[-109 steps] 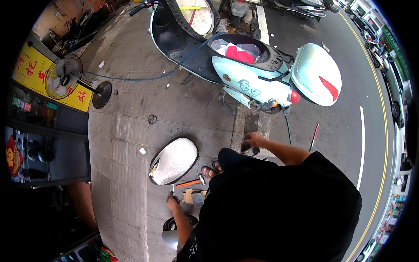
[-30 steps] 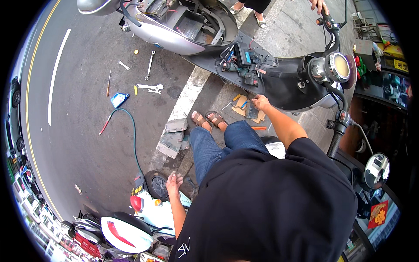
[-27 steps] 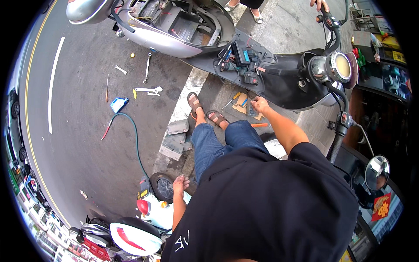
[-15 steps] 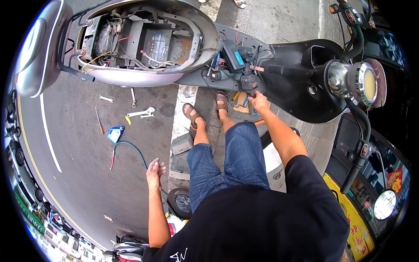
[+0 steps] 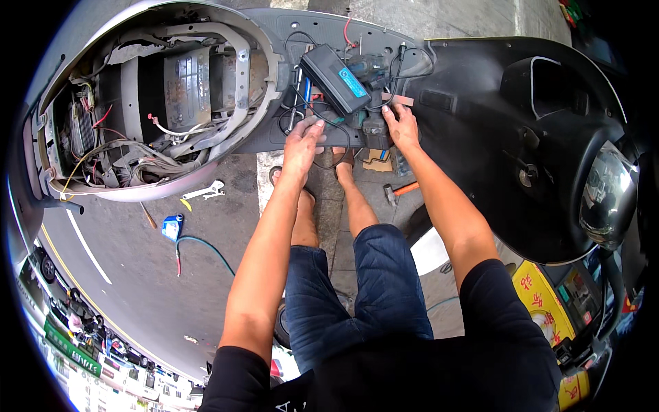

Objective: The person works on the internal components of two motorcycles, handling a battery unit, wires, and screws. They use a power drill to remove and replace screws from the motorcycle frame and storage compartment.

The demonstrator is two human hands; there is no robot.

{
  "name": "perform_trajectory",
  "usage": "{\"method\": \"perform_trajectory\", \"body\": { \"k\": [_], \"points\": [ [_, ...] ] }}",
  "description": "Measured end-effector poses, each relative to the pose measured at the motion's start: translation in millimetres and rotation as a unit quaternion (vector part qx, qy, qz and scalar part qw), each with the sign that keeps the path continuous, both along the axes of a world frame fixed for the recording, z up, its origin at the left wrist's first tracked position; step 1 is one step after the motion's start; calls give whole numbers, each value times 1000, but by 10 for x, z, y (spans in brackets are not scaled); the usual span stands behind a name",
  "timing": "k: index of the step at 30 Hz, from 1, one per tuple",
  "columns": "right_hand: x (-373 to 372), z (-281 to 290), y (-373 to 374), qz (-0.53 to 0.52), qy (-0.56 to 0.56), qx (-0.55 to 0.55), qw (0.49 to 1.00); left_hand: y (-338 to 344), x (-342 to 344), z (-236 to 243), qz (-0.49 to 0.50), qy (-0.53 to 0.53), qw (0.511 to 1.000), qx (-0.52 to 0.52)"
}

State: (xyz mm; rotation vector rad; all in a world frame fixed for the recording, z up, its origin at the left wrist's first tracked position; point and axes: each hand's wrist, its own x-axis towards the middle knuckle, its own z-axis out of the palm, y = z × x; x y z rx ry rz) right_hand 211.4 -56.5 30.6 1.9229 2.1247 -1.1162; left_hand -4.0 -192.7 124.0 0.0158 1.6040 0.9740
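Left hand point(image 5: 302, 147) half-open, fingers seemingly empty; right hand point(image 5: 403, 128) curled beside battery pack point(image 5: 376, 130), hold unclear. Footboard point(image 5: 322, 26) probably doubles as tool shelf.

I'm outdoors at what looks like a roadside scooter repair spot: a scooter point(image 5: 473, 158) with its under-seat bay point(image 5: 130, 89) laid open stands before me, a wrench point(image 5: 204, 191) and screwdriver point(image 5: 149, 216) lie on the road point(image 5: 144, 261), a hammer point(image 5: 406, 188) on the paving point(image 5: 388, 216). A white lane line point(image 5: 89, 248) and vehicles point(image 5: 47, 266) show the street setting.
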Motion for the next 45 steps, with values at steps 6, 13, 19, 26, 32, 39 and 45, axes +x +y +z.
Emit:
{"method": "perform_trajectory", "body": {
  "k": [6, 13, 19, 26, 32, 39, 45],
  "points": [
    [-68, 7, 83, -44, 164, -62, 984, 553, 204, -445, 73, -26, 996, -32],
    [-56, 138, -68, -49, 231, -44, 971, 758, 138, -499, 22, -15, 998, -65],
    [-25, 145, -70, 36, -15, 29, 999, 879, 53, -379, 89, -141, 986, -3],
    [-436, 142, -104, 47, -69, 23, 996, 909, -60, -305, 112, -191, 974, 40],
    [-528, 112, -7, 48, -122, 8, 991, 1028, -25, -248, 99, -204, 972, 59],
    [1, 748, -98, 126, -72, -55, 988, 1230, -129, -298, 66, -158, 984, 44],
    [370, 1328, -149, 240, -43, -76, 967, 1255, -79, -462, 44, -64, 997, -15]
  ]
}}
